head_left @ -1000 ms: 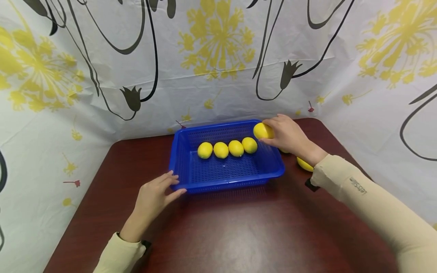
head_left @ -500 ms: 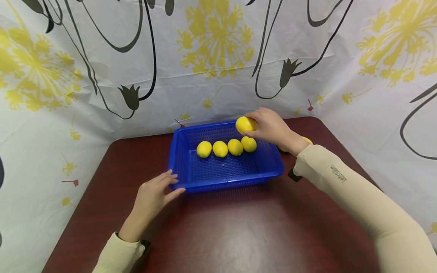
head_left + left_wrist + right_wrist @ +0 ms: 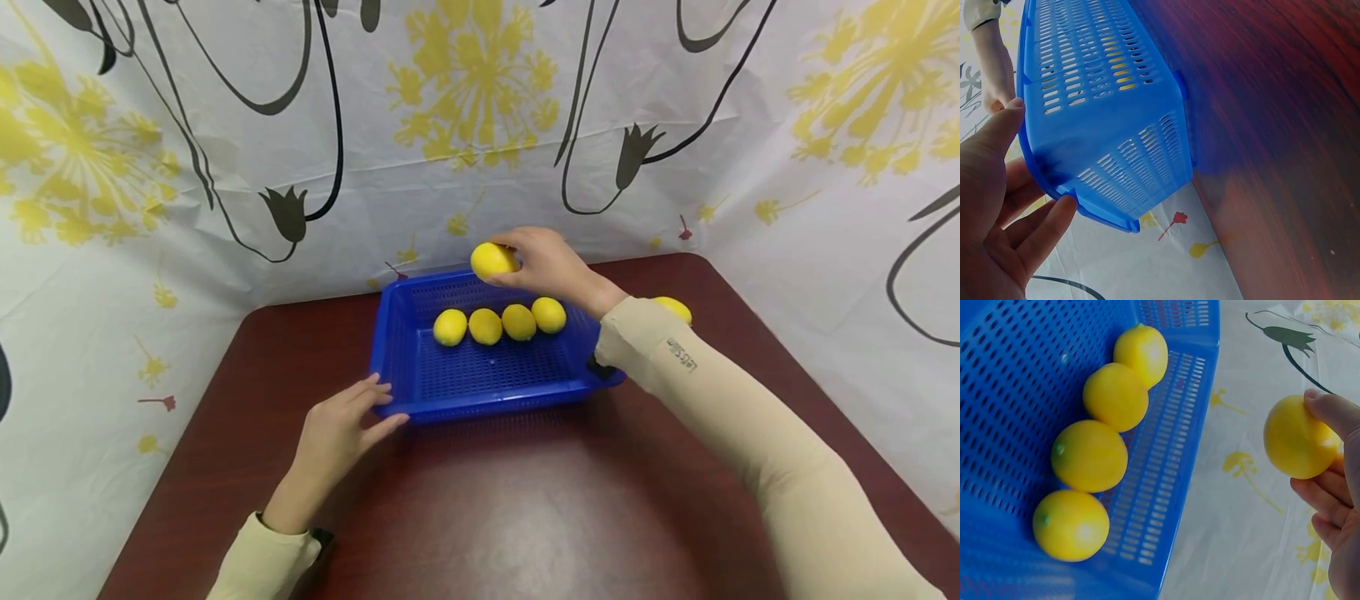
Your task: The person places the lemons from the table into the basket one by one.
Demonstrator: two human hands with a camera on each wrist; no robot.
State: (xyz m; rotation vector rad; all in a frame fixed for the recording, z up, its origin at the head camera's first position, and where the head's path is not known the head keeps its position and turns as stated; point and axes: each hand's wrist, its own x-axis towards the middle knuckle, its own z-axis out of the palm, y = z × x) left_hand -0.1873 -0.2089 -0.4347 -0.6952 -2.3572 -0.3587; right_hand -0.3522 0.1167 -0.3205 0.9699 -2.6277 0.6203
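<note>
A blue plastic basket (image 3: 480, 406) with slotted walls stands on the table. Inside, several lemons (image 3: 486, 327) form a row along its back part. My left hand (image 3: 333, 433) holds the basket's near left corner, thumb on the front rim and fingers at the left side; the left wrist view (image 3: 997, 206) shows them spanning that corner. Above the basket's back rim, my right hand (image 3: 551, 265) grips another lemon (image 3: 492, 262) between thumb and fingers. In the right wrist view this lemon (image 3: 1297, 437) is held apart from the basket (image 3: 1175, 487).
One more lemon (image 3: 672, 310) lies on the table right of the basket, partly hidden by the right sleeve (image 3: 720, 400). The dark red wooden table (image 3: 510, 508) reaches back to a white floral-patterned sheet (image 3: 450, 200).
My right hand has carried its lemon leftward and slightly up, from the basket's right end to above its back rim. The left hand and the lemons in the basket have stayed put.
</note>
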